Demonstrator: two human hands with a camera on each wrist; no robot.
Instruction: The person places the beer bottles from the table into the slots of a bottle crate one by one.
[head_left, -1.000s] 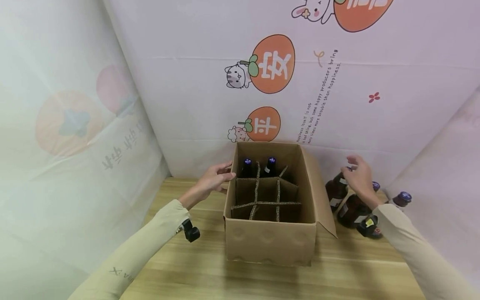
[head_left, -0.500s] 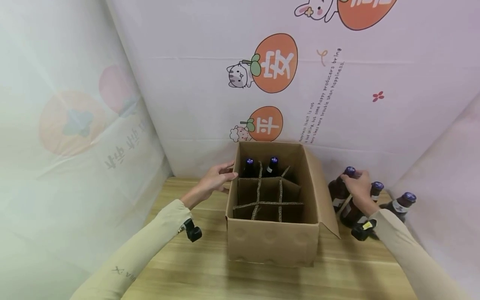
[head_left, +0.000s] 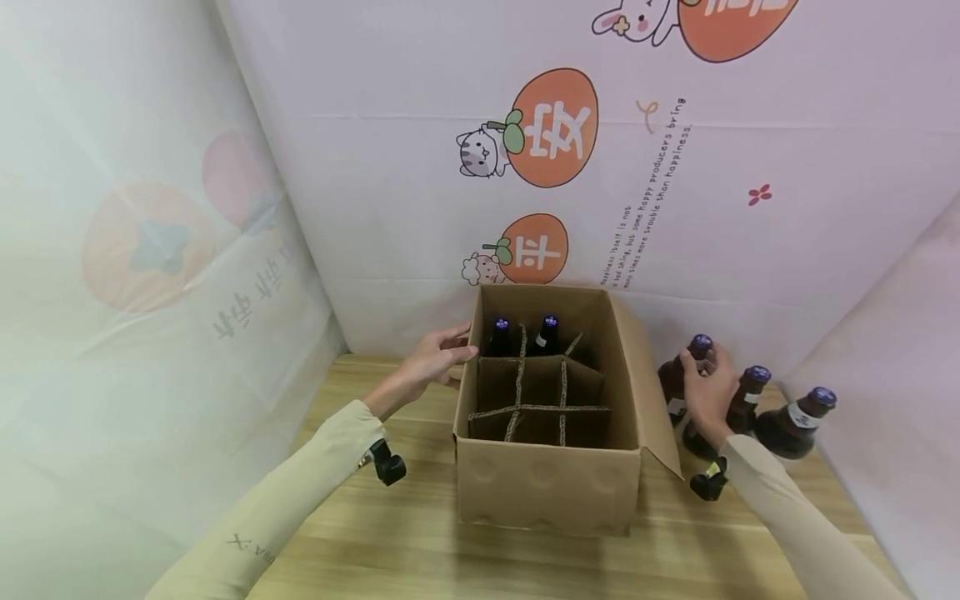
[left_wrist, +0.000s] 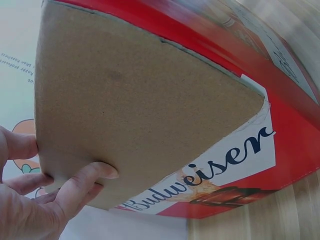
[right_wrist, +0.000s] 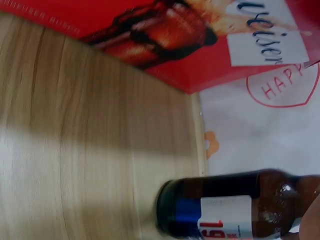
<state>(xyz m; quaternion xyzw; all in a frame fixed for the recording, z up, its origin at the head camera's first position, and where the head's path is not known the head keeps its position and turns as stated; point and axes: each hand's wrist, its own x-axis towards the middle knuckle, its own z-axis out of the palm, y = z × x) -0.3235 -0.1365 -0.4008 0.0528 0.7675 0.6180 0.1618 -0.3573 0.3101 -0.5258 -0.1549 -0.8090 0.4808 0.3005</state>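
An uncovered brown cardboard box (head_left: 547,492) stands on the table, with crossed cardboard dividers (head_left: 540,407) inside. Two capped beer bottles (head_left: 501,337) sit in its far compartments. At the box's left rim, my left hand (head_left: 427,362) holds on, thumb tip at the edge; in the left wrist view its fingers (left_wrist: 95,172) lie against the folded-out flap (left_wrist: 140,95). To the right of the box, my right hand (head_left: 711,392) grips a dark brown beer bottle (right_wrist: 220,205) by its neck. This bottle stands close beside the box's right flap.
Two more beer bottles, one upright behind my right hand (head_left: 750,392) and one leaning outward (head_left: 795,425), are at the far right. The box's right flap (head_left: 652,392) juts toward them. A printed white sheet (head_left: 420,167) covers the walls around the wooden table (head_left: 375,533).
My right hand has come down from above the bottle to grip its neck, moving slightly toward me. The left hand keeps its place on the box, and the view has shifted slightly.
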